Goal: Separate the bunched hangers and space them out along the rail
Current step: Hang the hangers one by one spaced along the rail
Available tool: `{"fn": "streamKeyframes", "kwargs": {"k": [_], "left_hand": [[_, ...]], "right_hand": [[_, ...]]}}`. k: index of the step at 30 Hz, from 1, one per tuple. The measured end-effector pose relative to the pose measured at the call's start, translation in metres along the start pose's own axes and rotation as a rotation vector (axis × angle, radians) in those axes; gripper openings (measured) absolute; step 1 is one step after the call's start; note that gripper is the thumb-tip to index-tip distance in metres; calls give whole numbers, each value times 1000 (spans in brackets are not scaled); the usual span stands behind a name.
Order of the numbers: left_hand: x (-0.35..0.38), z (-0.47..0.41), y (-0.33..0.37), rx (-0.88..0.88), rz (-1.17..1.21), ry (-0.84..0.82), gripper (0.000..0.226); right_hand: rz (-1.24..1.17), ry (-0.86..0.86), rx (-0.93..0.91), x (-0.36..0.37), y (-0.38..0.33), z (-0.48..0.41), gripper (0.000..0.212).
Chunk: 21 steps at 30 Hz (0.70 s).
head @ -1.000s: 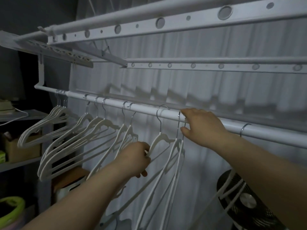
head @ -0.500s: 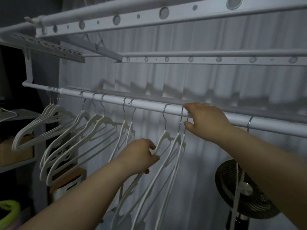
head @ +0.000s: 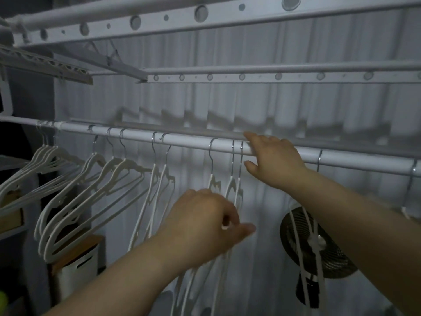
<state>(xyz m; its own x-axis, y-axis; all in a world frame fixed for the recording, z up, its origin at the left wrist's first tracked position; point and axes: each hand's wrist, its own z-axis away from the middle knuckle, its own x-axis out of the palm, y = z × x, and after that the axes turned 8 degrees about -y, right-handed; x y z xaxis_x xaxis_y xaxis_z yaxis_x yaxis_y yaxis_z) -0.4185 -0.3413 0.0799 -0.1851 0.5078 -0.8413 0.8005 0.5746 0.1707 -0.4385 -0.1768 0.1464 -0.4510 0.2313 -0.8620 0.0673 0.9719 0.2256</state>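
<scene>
Far L on my feed, a tight bunch of white hangers (head: 49, 156) sits at the end of the rail (head: 186, 142), hooks pressed together. Next along come three hangers (head: 114, 169) w/ small gaps btwn hooks, bodies swung leftward and overlapping. Below them stands a white bin (head: 77, 267) w/ a wood-coloured top. Then a close pair (head: 159, 179), nearly edge-on to me.

Mid-rail: a lone hanger (head: 213, 179), then twin hangers (head: 235, 185) w/ hooks almost touching. The left hand (head: 205, 226) is low, in front of their bodies, fingers curled, pinching a white hanger arm (head: 225, 227) against the thumb. It's blurred, so I can't tell which hanger that arm belongs to.

The right hand (head: 273, 160) rests on the rail just R of the twin hooks, fingers laid fairly straight over the top, thumb spread below, not closed round it.

Past that wrist, one more hook (head: 319, 159), its hanger dangling in front of a dark fan (head: 319, 242). Another hook (head: 413, 172) sits at the far R edge. A pleated curtain (head: 250, 106) is behind, w/ perforated bars (head: 205, 13) overhead.
</scene>
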Motion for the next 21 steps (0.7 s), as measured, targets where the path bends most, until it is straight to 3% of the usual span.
{"fn": "streamKeyframes", "kwargs": {"k": [4,7,10,14,18,21], "left_hand": [[18,1,16,-164,-371,-147,49],[29,2,20,-267,-444,-173,52],[38,3,17,-314,-513,-230,35],[45,2,12,-364,-367,-213,11],[37,-14,19,-382,-215,-85,30],[41,-24,27,-389,-187,-74,15]], "right_hand": [[12,-9,25,0,15,14,60],[41,7,34,1,25,26,56],[59,12,21,1,30,36,54],[50,8,1,-2,36,45,53],[41,16,-28,-1,41,55,55],[21,34,-59,-1,45,64,55]]}}
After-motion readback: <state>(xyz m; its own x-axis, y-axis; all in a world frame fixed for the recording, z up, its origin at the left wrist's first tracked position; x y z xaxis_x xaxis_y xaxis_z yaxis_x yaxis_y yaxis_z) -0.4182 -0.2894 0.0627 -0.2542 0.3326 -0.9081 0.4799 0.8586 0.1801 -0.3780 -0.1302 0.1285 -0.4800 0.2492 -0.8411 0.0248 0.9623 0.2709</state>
